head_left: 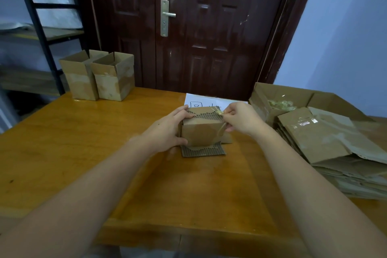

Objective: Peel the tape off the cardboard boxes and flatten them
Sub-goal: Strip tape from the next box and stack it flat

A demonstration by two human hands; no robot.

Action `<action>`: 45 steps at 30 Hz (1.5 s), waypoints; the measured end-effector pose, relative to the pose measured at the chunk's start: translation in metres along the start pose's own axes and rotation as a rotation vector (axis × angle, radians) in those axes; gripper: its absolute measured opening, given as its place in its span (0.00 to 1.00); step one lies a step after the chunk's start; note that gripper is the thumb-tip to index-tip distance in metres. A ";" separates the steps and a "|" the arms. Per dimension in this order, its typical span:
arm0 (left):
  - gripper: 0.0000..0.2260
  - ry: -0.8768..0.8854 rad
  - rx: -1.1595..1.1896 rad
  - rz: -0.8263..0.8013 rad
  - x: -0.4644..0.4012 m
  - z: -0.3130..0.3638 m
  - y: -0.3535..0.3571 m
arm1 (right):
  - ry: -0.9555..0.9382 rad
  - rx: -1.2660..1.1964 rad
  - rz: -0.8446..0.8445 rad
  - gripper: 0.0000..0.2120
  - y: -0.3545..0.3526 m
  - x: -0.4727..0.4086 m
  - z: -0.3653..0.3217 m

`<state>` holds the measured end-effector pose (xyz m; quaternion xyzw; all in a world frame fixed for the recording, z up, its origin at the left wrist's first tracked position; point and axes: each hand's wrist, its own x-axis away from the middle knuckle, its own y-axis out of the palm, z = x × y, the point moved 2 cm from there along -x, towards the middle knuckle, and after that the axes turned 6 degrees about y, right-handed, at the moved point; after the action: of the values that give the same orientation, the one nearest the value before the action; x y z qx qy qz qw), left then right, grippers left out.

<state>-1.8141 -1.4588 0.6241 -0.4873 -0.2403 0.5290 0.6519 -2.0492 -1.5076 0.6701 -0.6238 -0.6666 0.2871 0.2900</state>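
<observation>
bracing small cardboard box [200, 132] on wooden table [83, 142] with left hand [167, 132] clamped around its side so right hand [240, 119], pinching clear tape strip [220, 112], is peeling against resistance.

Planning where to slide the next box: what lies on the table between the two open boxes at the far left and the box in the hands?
Nothing: in the head view that stretch of table between the open boxes and the held box is bare wood.
</observation>
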 end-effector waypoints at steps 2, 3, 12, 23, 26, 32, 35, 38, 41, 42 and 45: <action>0.38 -0.001 -0.005 0.004 -0.001 0.000 0.001 | -0.021 -0.052 -0.027 0.09 -0.005 0.007 0.006; 0.38 0.000 -0.010 0.005 -0.001 0.000 0.001 | -0.030 -0.059 -0.032 0.12 -0.007 0.011 0.009; 0.38 -0.012 -0.016 0.026 0.001 0.006 0.001 | -0.004 0.207 0.145 0.24 0.025 0.033 0.005; 0.37 -0.025 -0.004 0.067 0.008 0.007 0.001 | 0.036 -0.036 0.355 0.29 0.055 0.029 0.008; 0.37 -0.040 -0.020 0.082 0.010 0.009 0.001 | 0.064 -0.145 0.401 0.29 0.063 0.028 0.006; 0.37 -0.034 -0.069 0.104 0.016 0.010 0.001 | 0.067 -0.194 0.483 0.21 0.062 0.018 0.007; 0.36 -0.027 -0.076 0.098 0.016 0.011 -0.001 | 0.028 -0.116 0.465 0.21 0.056 0.017 0.008; 0.37 -0.015 -0.086 0.072 0.019 0.010 -0.006 | -0.046 0.023 0.405 0.21 0.048 0.019 0.011; 0.37 -0.013 -0.120 0.009 0.022 0.007 -0.017 | -0.156 0.278 0.371 0.19 0.037 0.029 0.013; 0.36 -0.020 -0.133 -0.018 0.022 0.007 -0.020 | -0.202 0.352 0.367 0.19 0.037 0.034 0.013; 0.36 -0.051 -0.211 -0.068 0.022 0.007 -0.030 | -0.317 0.398 0.368 0.19 0.042 0.046 0.008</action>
<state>-1.7989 -1.4349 0.6487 -0.5312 -0.3275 0.4906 0.6083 -2.0291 -1.4592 0.6347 -0.6123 -0.5102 0.5534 0.2419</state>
